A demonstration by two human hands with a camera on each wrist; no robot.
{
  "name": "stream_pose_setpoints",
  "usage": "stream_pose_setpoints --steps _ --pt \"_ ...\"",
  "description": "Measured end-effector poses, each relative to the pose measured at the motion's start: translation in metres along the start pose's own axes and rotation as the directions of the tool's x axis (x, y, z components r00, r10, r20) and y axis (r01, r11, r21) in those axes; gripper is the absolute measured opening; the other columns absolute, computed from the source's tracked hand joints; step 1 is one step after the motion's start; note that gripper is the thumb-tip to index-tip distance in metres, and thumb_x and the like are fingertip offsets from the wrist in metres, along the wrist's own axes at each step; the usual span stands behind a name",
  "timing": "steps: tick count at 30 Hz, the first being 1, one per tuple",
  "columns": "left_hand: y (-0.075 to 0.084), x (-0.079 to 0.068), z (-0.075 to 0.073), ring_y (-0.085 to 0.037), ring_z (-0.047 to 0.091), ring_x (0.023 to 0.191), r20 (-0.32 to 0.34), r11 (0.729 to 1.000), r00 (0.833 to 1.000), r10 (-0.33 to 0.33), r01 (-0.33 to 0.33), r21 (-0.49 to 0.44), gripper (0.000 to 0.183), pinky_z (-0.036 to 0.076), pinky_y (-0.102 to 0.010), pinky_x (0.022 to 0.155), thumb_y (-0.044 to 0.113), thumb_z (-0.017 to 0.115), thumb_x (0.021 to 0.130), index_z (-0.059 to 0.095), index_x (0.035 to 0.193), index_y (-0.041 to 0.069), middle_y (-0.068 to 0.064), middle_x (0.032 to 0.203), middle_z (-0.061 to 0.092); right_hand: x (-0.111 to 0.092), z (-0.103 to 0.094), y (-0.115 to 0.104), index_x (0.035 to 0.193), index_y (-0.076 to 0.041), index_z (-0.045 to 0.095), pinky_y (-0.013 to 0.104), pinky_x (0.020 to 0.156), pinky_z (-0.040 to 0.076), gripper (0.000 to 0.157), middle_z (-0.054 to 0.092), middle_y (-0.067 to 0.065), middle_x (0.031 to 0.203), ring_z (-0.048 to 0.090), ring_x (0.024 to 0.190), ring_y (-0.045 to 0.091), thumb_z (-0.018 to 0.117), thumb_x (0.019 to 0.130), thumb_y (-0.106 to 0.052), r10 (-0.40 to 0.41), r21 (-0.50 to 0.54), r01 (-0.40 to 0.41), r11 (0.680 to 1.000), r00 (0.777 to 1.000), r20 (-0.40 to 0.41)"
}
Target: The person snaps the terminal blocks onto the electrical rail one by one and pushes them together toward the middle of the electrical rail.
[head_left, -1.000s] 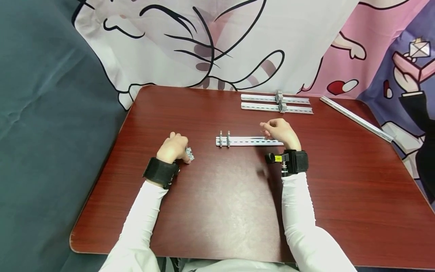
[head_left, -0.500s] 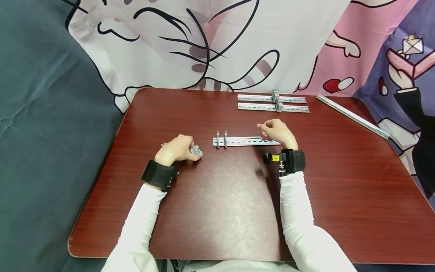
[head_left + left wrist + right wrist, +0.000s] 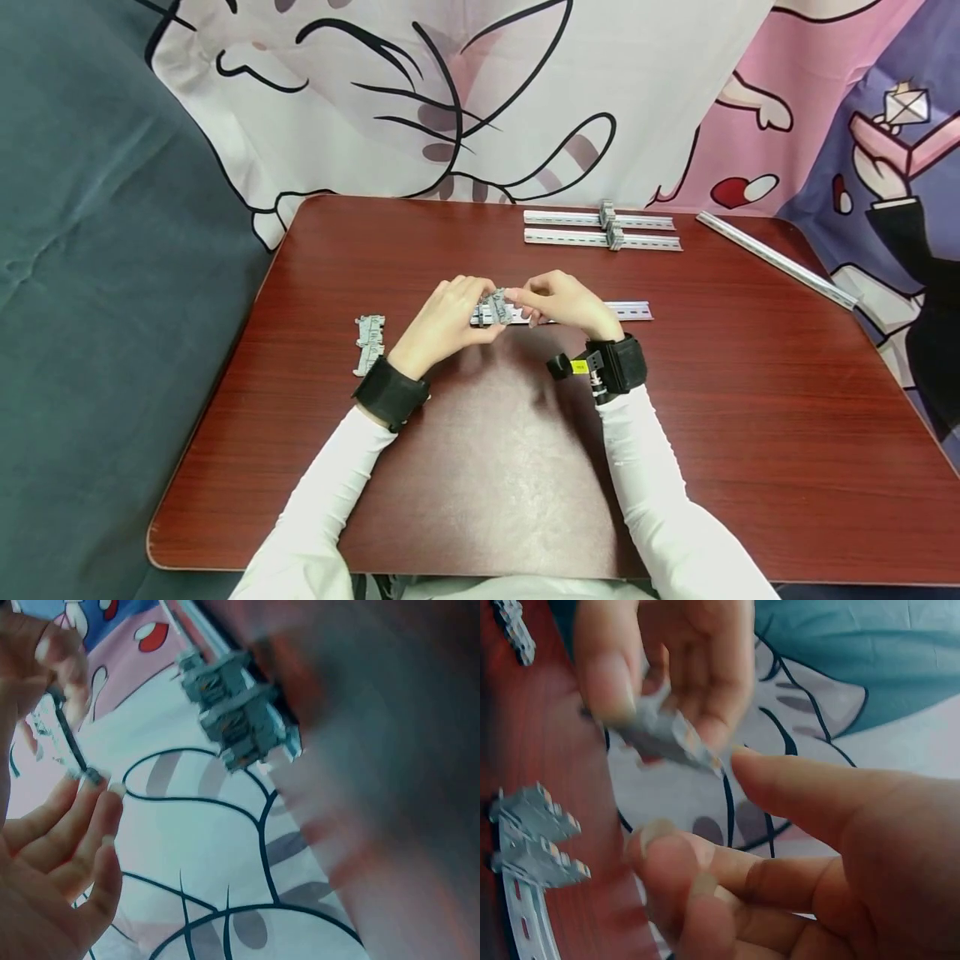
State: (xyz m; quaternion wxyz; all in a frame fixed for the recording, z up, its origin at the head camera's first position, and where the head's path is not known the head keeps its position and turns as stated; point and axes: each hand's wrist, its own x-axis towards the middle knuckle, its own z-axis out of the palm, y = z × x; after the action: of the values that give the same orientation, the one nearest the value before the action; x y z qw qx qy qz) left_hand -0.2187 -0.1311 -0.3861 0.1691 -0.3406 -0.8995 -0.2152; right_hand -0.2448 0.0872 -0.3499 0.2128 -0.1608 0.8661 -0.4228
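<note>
My left hand [image 3: 448, 321] pinches a grey DIN-rail terminal block [image 3: 664, 735] between thumb and fingers, above the left end of a slotted metal DIN rail [image 3: 628, 311]. In the right wrist view the block is tilted and slightly blurred. My right hand [image 3: 562, 302] is just right of it, thumb and fingers loosely bent near the block's tip; whether they touch it I cannot tell. Two similar terminal blocks [image 3: 540, 859] stand on the rail beside the hands, largely hidden in the head view. Another loose grey terminal block [image 3: 369, 343] lies left of my left wrist.
At the back of the brown table [image 3: 247, 467] are two more DIN rails [image 3: 558, 237], with terminal blocks [image 3: 615, 236] mounted near their middles. A bare rail [image 3: 780, 260] lies slantwise at the right. A printed curtain [image 3: 540, 100] hangs behind.
My left hand has carried the terminal block rightward to the rail, uncovering the loose block on the table. My right hand has moved left along the rail toward it.
</note>
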Motion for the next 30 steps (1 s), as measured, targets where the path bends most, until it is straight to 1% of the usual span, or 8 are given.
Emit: stream_pose_setpoints --steps 11,14,17,20,22,27,29,30 --pt "0.008 0.005 0.013 -0.021 0.059 0.092 -0.057 0.998 0.997 0.046 -0.043 0.052 0.043 0.043 -0.037 0.075 0.037 0.075 0.081 0.062 0.11 0.007 -0.006 0.102 0.066 -0.007 0.001 0.003 0.086 -0.009 0.071 0.026 0.06 0.045 0.015 0.069 0.008 0.074 0.066 0.072 0.034 0.068 0.089 -0.023 -0.058 -0.036 0.057 0.998 0.998 -0.04" --pt "0.004 0.004 0.008 -0.023 0.06 0.093 -0.026 0.998 1.0 -0.004 0.006 0.058 0.033 0.044 -0.038 0.077 0.033 0.072 0.085 0.066 0.105 0.007 -0.006 0.102 0.067 -0.013 -0.014 0.01 0.085 -0.01 0.07 0.027 0.06 0.045 0.014 0.07 0.006 0.075 0.066 0.071 0.028 0.067 0.089 -0.023 -0.02 -0.115 0.007 0.993 0.993 -0.114" --pt "-0.003 0.0 0.002 -0.024 0.062 0.088 0.056 0.99 0.992 -0.113 0.107 0.095 0.017 0.046 -0.04 0.076 0.024 0.068 0.088 0.071 0.095 0.008 -0.006 0.094 0.07 -0.023 -0.036 0.025 0.082 -0.007 0.069 0.028 0.059 0.042 0.016 0.069 0.006 0.074 0.063 0.069 0.023 0.064 0.088 -0.021 0.041 -0.214 -0.092 0.973 0.972 -0.231" --pt "-0.01 -0.007 -0.002 -0.027 0.063 0.082 0.213 0.969 0.952 -0.219 0.186 0.166 0.012 0.048 -0.042 0.072 0.018 0.064 0.088 0.072 0.085 0.009 -0.006 0.085 0.07 -0.033 -0.056 0.044 0.08 -0.003 0.068 0.029 0.059 0.04 0.018 0.068 0.009 0.07 0.06 0.069 0.023 0.064 0.088 -0.019 0.123 -0.29 -0.218 0.932 0.942 -0.314" --pt "-0.012 -0.011 -0.002 -0.031 0.064 0.086 0.33 0.961 0.91 -0.251 0.194 0.198 0.014 0.05 -0.045 0.074 0.018 0.063 0.089 0.072 0.089 0.007 -0.009 0.091 0.071 -0.038 -0.064 0.055 0.08 -0.002 0.068 0.03 0.059 0.04 0.018 0.067 0.007 0.067 0.059 0.069 0.023 0.065 0.087 -0.018 0.182 -0.319 -0.292 0.901 0.925 -0.333" --pt "-0.009 -0.013 0.003 -0.039 0.05 0.126 0.554 0.953 0.777 -0.3 0.223 0.204 0.041 0.044 -0.054 0.097 0.026 0.059 0.094 0.059 0.128 0.002 -0.016 0.133 0.058 -0.039 -0.068 0.08 0.08 -0.001 0.069 0.032 0.058 0.042 0.016 0.064 0.009 0.074 0.055 0.069 0.023 0.066 0.082 -0.017 0.223 -0.382 -0.359 0.852 0.908 -0.355" --pt "-0.008 -0.011 0.006 -0.04 0.037 0.138 0.599 0.947 0.734 -0.321 0.254 0.197 0.052 0.037 -0.056 0.104 0.028 0.058 0.096 0.049 0.139 0.001 -0.017 0.146 0.046 -0.038 -0.067 0.087 0.078 -0.002 0.069 0.033 0.057 0.042 0.014 0.063 0.009 0.075 0.053 0.068 0.023 0.065 0.081 -0.016 0.209 -0.4 -0.363 0.841 0.901 -0.38" --pt "-0.007 -0.01 0.008 -0.041 0.033 0.14 0.609 0.946 0.724 -0.324 0.259 0.194 0.055 0.036 -0.057 0.106 0.028 0.057 0.096 0.046 0.141 0.0 -0.017 0.149 0.043 -0.037 -0.067 0.09 0.077 -0.003 0.068 0.033 0.056 0.042 0.014 0.063 0.009 0.075 0.052 0.068 0.023 0.065 0.08 -0.016 0.2 -0.407 -0.364 0.838 0.898 -0.392"
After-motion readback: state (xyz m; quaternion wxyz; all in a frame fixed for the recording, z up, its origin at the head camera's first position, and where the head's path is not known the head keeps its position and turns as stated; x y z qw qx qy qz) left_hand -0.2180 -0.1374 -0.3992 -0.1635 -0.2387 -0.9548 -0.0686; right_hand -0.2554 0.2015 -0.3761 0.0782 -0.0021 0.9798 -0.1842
